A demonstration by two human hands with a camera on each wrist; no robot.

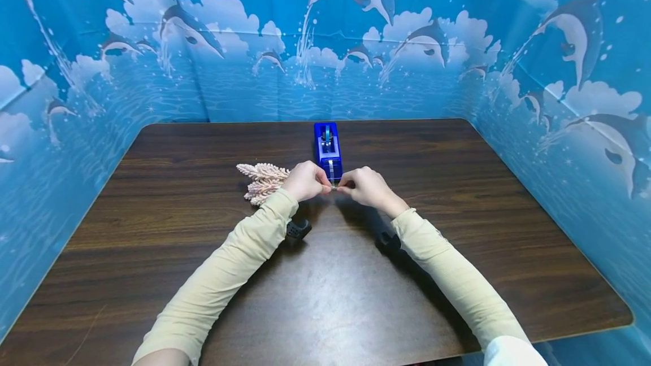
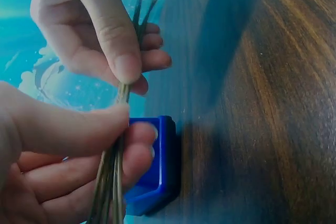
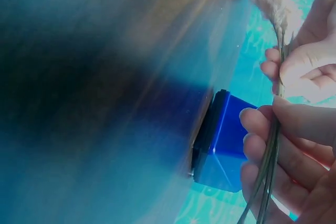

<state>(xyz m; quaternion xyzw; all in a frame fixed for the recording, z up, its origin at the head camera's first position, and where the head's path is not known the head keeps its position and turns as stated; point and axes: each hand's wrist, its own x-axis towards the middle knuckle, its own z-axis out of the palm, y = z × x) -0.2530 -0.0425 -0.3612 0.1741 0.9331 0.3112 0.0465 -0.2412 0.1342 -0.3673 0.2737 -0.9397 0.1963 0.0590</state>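
Note:
Pale pink, fluffy dried flowers (image 1: 261,182) extend to the left of my hands in the head view, their thin stems (image 2: 116,169) gathered in one bunch. My left hand (image 1: 307,181) pinches the stems between thumb and fingers nearer the flower heads. Close beside it, my right hand (image 1: 367,188) pinches the same bunch lower down, its thumb tip almost meeting the left thumb. Stem ends splay out past the right hand. Just behind the hands stands a blue tape dispenser (image 1: 324,164), also seen behind the stems in both wrist views. A pale strip runs along its front end.
The dark wood-grain table (image 1: 203,151) has rounded corners and spreads widely to either side. A blue dolphin-print curtain (image 1: 239,95) encloses its back and sides. Black wrist devices (image 1: 298,229) hang below both sleeves.

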